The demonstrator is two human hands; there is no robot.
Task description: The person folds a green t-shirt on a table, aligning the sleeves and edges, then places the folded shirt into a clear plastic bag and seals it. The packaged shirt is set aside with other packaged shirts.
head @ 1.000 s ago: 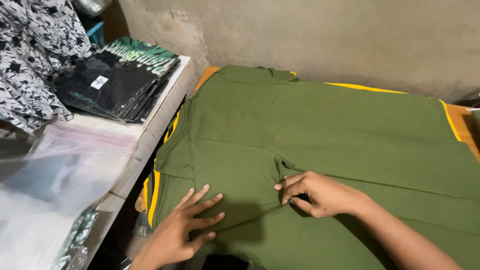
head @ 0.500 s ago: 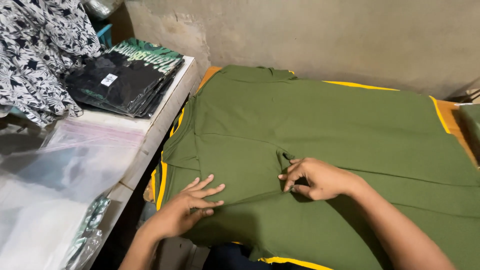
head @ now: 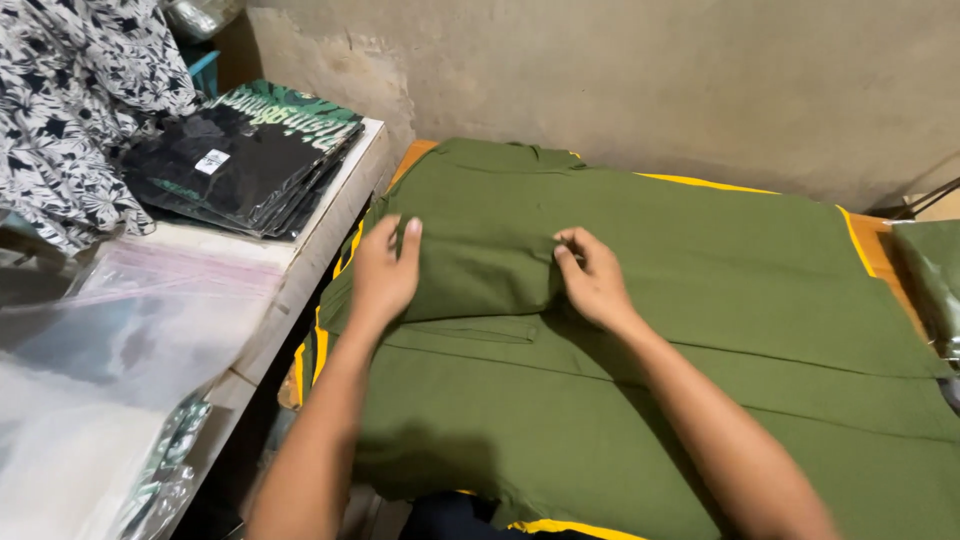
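A stack of flat packets (head: 240, 165) lies on the white side table (head: 330, 230) at upper left, each a dark folded garment in clear wrap; the top one shows black with a green printed band along its far edge. A small white rectangular label (head: 211, 161) sits on its black face. Nearer, at lower left, clear plastic bags (head: 120, 350) lie spread flat, glossy, with a faint pink strip across the top.

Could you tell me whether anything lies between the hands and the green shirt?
Nothing visible does. The left hand and right hand both rest directly on the green shirt, at its folded flap.
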